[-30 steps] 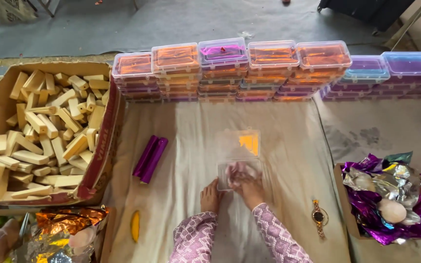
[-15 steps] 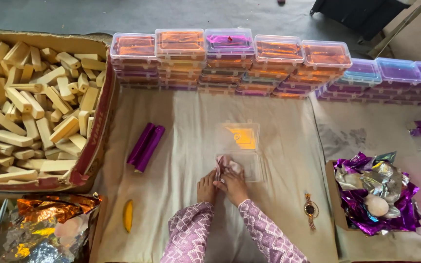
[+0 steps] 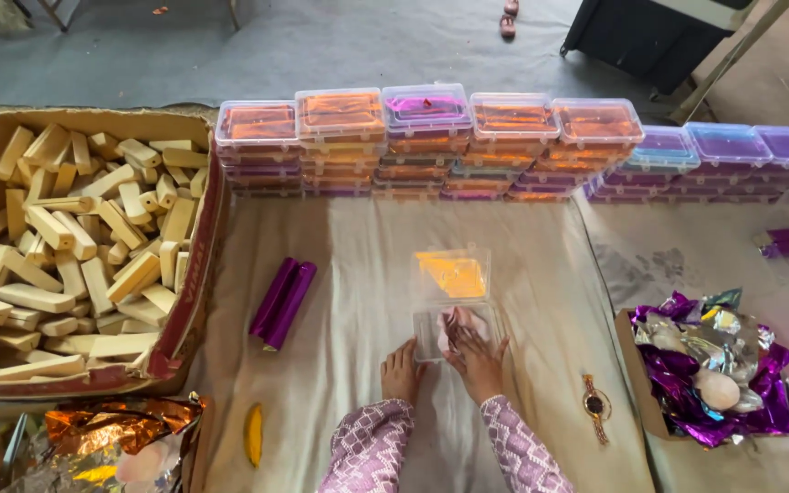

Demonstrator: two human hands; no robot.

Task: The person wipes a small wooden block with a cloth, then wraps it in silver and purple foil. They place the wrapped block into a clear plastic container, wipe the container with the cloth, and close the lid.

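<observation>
Clear plastic box lies open, right hand flat on its pink contents, left hand flat beside.

Wooden blocks; purple rolls; wristwatch

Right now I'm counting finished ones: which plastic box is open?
The clear box on the cloth under the right hand; its lid is flipped back, while the stacked boxes behind are all shut.

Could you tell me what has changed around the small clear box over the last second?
The right hand has spread flat, pressing the pink item down into the clear box; earlier its fingers were bunched around it. The left hand still rests beside the box. The purple rolls, wristwatch and open lid stayed put.
</observation>
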